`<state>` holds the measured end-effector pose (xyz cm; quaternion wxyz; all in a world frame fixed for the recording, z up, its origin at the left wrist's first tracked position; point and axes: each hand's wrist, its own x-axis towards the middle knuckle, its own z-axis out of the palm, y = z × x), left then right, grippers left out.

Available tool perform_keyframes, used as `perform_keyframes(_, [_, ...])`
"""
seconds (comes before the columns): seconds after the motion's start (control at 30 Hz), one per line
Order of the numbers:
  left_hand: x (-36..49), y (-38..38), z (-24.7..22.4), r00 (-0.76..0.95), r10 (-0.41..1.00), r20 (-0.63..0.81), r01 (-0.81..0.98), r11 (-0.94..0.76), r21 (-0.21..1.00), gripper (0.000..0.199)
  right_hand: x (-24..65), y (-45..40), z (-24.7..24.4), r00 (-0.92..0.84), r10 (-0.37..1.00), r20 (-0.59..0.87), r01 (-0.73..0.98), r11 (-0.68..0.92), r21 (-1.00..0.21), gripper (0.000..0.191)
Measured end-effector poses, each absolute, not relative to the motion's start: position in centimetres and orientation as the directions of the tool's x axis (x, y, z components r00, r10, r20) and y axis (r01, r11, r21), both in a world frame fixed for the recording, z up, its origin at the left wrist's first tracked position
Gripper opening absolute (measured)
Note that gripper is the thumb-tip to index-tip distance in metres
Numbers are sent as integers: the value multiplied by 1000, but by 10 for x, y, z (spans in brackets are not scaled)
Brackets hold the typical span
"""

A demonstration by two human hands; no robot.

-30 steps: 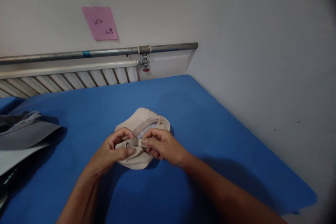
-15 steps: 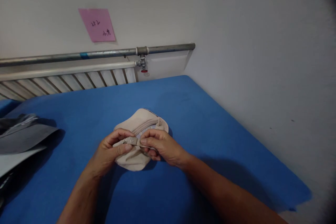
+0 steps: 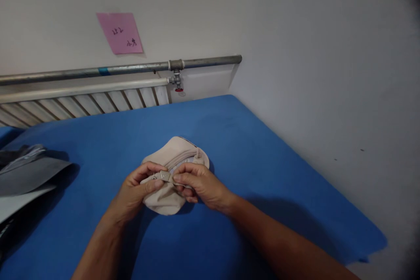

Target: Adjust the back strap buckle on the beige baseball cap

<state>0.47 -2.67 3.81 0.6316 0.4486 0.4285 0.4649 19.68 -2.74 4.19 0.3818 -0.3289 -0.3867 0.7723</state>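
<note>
A beige cap (image 3: 166, 201) lies on the blue surface (image 3: 210, 245), its inside partly showing and its brim on the far side. Across its near part runs a narrow strap (image 3: 165, 176) with a small metal piece. My left hand (image 3: 136, 188) pinches the strap's left part between thumb and fingers. From the right, my right hand (image 3: 200, 183) grips the strap between thumb and forefinger, its other fingers curled beneath. The two hands are close together, with a short piece of strap showing between them.
Dark and grey caps or similar items (image 3: 33, 173) lie at the left edge. Behind the surface are a white radiator (image 3: 114, 99), a metal pipe (image 3: 141, 68) and a valve with a red handle (image 3: 179, 90). A pink note (image 3: 120, 33) is on the wall.
The whole view has shifted slightly. Both hands keep hold of the strap, and my right hand has edged a little to the left, nearer my left hand.
</note>
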Motion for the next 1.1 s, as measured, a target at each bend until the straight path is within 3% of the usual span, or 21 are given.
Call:
perform_keyframes(0.27, [4,-27,39,193,974,-122,-188,159,969,26,195,-30,46,-447,864,-232,-308,-392,-867,10])
perform_keyframes(0.73, [8,-26,40,183,978,-100,-139,127,982,25,187,-41,47,-274,957,-97,-239,-165,-957,12])
perform_keyframes(0.97, [7,-24,41,257,958,-127,-360,217,907,27,191,-41,56,-264,961,-88,-278,-163,-947,16])
perform_keyframes(1.1, [7,-22,37,269,954,-129,-461,245,853,27,195,-48,61,-250,964,88,-179,43,-983,12])
